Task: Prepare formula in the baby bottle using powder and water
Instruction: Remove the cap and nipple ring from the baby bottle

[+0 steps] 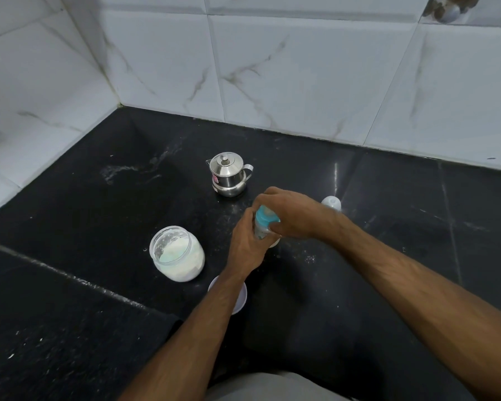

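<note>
on the black countertop, the bottle is being capped

head view: near the middle of the countertop [84, 204], the baby bottle [261, 230] stands upright between both hands. the left hand [248, 246] wraps its fingers round the bottle's body from the near side, holding it steady. the right hand [291, 215] comes over from the right, its fingers and thumb curled round the blue collar [268, 219] at the bottle's top, in what looks like a twisting hold. what is inside the bottle is mostly hidden by the hands, so i cannot tell how full it is.

toward the back edge, a steel pot [229, 174] sits with its lid on, just beyond the hands. to the left of the bottle, the powder jar [177, 253] stands open, white powder showing inside. its lid [240, 296] lies toward the front edge, partly under the left forearm. a small white cap [331, 203] rests just behind the right wrist.

judging from this, powder and water are probably already in, and the collar is being screwed on. shaking the mix, fitting the white cap and closing the jar look to be left.
</note>
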The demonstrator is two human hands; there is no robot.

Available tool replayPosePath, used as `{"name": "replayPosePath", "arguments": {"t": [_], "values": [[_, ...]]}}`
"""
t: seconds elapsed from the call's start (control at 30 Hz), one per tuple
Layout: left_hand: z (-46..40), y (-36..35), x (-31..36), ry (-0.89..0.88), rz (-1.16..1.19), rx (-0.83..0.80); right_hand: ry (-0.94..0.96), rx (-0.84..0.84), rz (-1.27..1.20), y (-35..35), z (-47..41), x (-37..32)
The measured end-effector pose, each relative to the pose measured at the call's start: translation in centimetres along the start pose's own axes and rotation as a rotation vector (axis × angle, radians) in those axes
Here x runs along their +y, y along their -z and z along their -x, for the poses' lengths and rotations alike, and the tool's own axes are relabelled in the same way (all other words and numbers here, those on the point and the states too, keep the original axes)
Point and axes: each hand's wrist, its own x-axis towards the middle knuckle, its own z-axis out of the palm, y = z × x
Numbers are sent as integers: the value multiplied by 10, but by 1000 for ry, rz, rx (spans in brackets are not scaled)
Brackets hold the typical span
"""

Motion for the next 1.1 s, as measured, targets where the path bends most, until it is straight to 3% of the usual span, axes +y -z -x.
{"name": "replayPosePath", "arguments": {"t": [0.23,0.43,0.63,0.9,1.1], "values": [[0,0,-2,-15,-12,6,-64,131,62,-8,-1,-1],[-1,-2,-2,7,-14,12,-23,3,11,2,-1,-2],[0,-2,-2,12,-1,12,-62,92,60,-7,-4,-1],[-1,-4,-2,42,-13,12,-16,-21,11,1,-3,0],[1,-1,-4,-6,17,13,-51,163,103,-7,-2,-1]]}}
